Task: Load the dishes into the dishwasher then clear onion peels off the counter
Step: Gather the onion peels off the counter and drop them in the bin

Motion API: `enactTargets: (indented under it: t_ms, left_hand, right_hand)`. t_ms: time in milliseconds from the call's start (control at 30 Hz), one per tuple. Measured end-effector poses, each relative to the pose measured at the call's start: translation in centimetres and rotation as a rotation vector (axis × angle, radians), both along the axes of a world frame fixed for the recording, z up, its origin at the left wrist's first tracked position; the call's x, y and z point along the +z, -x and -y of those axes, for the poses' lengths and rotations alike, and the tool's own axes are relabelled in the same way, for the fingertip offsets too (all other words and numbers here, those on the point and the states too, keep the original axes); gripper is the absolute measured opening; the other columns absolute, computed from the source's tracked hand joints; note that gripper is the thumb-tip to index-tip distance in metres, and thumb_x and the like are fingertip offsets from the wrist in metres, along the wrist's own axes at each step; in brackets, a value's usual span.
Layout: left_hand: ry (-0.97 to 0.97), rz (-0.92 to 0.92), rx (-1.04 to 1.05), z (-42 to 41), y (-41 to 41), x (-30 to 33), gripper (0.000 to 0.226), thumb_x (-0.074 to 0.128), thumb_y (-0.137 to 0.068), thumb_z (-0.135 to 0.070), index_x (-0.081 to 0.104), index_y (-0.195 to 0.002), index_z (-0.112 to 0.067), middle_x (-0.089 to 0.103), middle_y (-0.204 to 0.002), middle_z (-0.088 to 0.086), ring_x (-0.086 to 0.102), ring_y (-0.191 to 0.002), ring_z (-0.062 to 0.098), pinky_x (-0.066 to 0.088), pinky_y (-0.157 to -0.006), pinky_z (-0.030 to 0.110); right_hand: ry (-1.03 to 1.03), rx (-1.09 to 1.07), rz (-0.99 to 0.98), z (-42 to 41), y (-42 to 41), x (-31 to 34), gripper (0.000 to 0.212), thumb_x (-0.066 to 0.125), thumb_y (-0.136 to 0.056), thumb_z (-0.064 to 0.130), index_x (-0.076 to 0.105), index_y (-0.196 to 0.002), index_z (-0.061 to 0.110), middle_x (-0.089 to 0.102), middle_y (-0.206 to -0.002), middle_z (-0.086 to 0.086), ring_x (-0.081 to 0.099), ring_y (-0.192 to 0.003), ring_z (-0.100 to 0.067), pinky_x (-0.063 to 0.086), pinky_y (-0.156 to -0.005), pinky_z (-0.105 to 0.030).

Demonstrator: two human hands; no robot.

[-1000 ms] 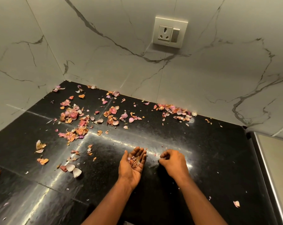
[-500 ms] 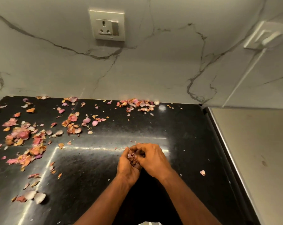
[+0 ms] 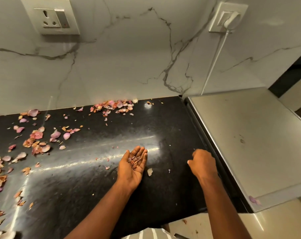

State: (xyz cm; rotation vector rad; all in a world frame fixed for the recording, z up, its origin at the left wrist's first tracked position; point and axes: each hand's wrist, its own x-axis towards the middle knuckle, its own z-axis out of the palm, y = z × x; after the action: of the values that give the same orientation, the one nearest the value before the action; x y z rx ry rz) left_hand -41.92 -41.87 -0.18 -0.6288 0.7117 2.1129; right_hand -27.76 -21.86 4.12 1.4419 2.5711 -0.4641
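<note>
Pink and brown onion peels (image 3: 37,140) lie scattered over the left half of the black counter (image 3: 94,178). Another cluster of peels (image 3: 115,105) sits against the marble wall. My left hand (image 3: 129,175) lies palm up over the middle of the counter, fingers nearly straight, with a small heap of peel bits (image 3: 134,161) in the palm. One pale peel (image 3: 149,171) lies on the counter just right of that hand. My right hand (image 3: 203,163) hovers near the counter's right edge, knuckles up, fingers curled under. Nothing shows in its grasp.
A steel appliance top (image 3: 249,135) adjoins the counter on the right, with one peel (image 3: 253,200) at its front corner. A wall socket (image 3: 53,18) is at the upper left; a plugged-in white cord (image 3: 230,19) runs down behind the appliance. Pale floor shows below the counter's front edge.
My hands have parted: the right one left the left palm and moved right toward the counter's edge. The left palm is laid open again with peels in it. The view swung right.
</note>
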Motion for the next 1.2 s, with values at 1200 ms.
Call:
enactTargets:
  t_ms: [1200]
  left_hand:
    - [0.026, -0.034, 0.141, 5.9, -0.4, 0.0, 0.048, 0.037, -0.111, -0.035, 0.067, -0.116, 0.002, 0.075, -0.103, 0.021, 0.076, -0.086, 0.030, 0.063, -0.074, 0.034]
  right_hand:
    - [0.473, 0.548, -0.502, 14.0, 8.0, 3.5, 0.026, 0.072, -0.092, 0.017, 0.075, -0.111, 0.034, 0.074, -0.103, 0.020, 0.068, -0.094, 0.006, 0.058, -0.085, -0.017]
